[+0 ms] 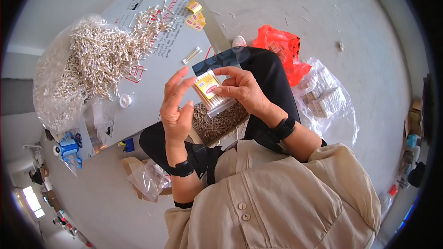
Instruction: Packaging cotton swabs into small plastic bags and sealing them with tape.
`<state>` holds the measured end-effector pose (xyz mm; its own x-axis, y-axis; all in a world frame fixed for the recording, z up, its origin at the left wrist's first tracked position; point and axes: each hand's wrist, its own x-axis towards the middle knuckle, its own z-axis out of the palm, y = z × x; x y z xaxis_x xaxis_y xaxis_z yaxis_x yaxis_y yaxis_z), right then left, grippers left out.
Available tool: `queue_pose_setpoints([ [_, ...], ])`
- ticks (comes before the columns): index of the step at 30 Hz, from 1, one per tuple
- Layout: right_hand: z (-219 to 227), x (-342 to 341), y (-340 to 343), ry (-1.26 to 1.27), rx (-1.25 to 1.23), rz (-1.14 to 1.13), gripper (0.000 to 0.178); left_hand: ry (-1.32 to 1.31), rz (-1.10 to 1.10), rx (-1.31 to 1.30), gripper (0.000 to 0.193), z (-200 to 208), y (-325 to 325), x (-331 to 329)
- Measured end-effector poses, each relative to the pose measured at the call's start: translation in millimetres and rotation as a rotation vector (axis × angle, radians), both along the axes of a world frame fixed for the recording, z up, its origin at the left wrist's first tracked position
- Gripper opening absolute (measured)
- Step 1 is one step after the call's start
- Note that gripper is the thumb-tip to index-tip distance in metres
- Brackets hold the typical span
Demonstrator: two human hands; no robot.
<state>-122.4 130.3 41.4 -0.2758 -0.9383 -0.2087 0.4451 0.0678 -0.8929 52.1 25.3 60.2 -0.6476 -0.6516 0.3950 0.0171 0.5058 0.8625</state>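
Packet of cotton swabs (210,93) is clamped between thumb & fingers of R hand (247,91), held up over the lap; L hand (173,110) is held beside it, thumb & fingers spread apart, nothing gripped. Whether the packet is brushed by L fingertips can't be told. Yellow label card (207,84) is seen at the front of the packet, w/ swabs lined up behind it; clear flap (220,108) is left at the near end, sealed or not unclear. So this unit is judged filled & labelled, w/ closing poss. left.

Just below, cardboard tray (195,136) is set at the lap, filled w/ what appear to be loose swabs, ends up. On the table (150,94), a few stray swabs (191,55) are laid near the hands; white spool (125,101) is placed further L. Big swab heap (99,50) is spilled from clear plastic sack (44,83), so plenty is judged left to pack. More yellow cards (195,21) are scattered at the far side, apparently unused.

On the floor to the R, clear bag (344,117) is stuffed w/ white bundles (325,97), prob. finished packs, tho detail's too small to confirm. Red plastic bag (281,39) is dropped just beyond, contents mostly hidden.
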Motion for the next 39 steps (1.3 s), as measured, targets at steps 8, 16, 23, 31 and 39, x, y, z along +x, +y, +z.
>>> queue_pose_setpoints([
  [8, -9, -7, 0, -0.145, 0.035, 0.058, 0.023, -0.031, 0.034, -0.036, 0.04, -18, 17, -15],
  [16, -7, -1, 2, 0.591, -0.333, -0.038, 0.035, 0.118, 0.069, 0.292, 0.035, -23, 23, -19],
  [23, -9, -1, 3, 0.56, -0.338, -0.015, 0.03, 0.052, 0.078, 0.039, 0.033, -10, 21, -16],
  [31, -3, 2, 3, 0.52, -0.329, -0.031, 0.028, 0.041, 0.063, -0.063, 0.032, 3, 22, -21],
  [39, -38, 5, -15, 0.283, -0.146, -0.037, 0.016, 0.087, 0.161, 0.501, 0.023, -37, 17, -36],
])
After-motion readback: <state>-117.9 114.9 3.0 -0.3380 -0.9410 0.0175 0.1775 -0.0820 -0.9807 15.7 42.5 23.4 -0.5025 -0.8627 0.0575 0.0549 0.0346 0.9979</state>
